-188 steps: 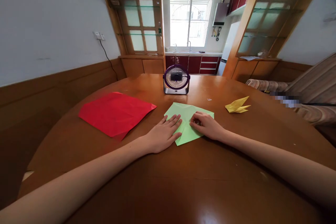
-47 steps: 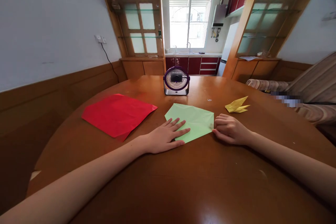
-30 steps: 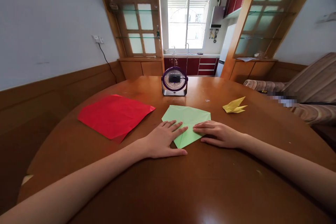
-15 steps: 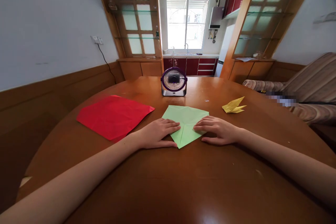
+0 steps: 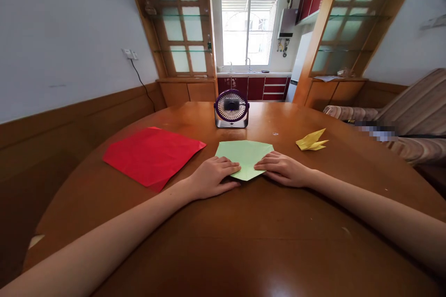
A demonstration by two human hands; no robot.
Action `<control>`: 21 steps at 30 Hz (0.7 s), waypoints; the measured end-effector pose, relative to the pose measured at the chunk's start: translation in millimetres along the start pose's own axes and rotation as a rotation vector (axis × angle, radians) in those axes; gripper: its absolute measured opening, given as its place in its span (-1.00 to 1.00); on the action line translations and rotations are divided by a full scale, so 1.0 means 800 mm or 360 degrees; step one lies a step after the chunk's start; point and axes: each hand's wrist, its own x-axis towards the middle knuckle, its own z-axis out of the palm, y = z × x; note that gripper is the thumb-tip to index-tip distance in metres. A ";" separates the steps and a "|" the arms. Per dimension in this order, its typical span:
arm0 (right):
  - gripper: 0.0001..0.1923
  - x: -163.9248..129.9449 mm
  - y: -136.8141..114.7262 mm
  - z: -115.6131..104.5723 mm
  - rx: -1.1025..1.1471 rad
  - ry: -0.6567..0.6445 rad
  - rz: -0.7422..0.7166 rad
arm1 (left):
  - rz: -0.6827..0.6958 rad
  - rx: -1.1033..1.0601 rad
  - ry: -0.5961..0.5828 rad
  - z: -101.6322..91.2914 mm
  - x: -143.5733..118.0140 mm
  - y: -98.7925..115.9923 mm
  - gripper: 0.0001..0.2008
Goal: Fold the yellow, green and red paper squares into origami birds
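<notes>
Green paper (image 5: 244, 153) had shifted its near corner toward twelve; it lay widest nine-to-three, between left hand (image 5: 213, 178) at eight and right hand (image 5: 287, 171) at four, fingers together; whether pinching, I couldn't tell.

Lit by daylight from a bright window (image 5: 235, 32) at the far end, above a counter (image 5: 259, 74) and dark red cabinets (image 5: 256, 88), with a water heater (image 5: 287, 23) mounted right of it; framed on either side by wooden shelving (image 5: 179, 41) with frosted panes (image 5: 193, 28); at left, a pale wall (image 5: 69, 23) over wood panelling (image 5: 69, 132), with a socket (image 5: 129, 54) and black cord (image 5: 142, 82); at right, striped upholstered seating (image 5: 414, 111); up front, a glossy brown table (image 5: 244, 241)
</notes>
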 end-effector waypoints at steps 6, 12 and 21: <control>-0.69 -0.012 -0.005 -0.004 0.0142 0.0078 0.0059 | -0.0020 -0.0001 0.0027 -0.003 -0.007 -0.003 -0.69; -0.69 -0.017 -0.002 0.000 0.0113 0.0140 0.0129 | 0.0121 -0.0006 -0.0002 -0.007 -0.006 0.009 -0.69; -0.74 -0.014 -0.003 -0.003 0.0374 0.0231 0.0396 | -0.0213 -0.0383 0.0137 -0.007 -0.003 0.014 -0.75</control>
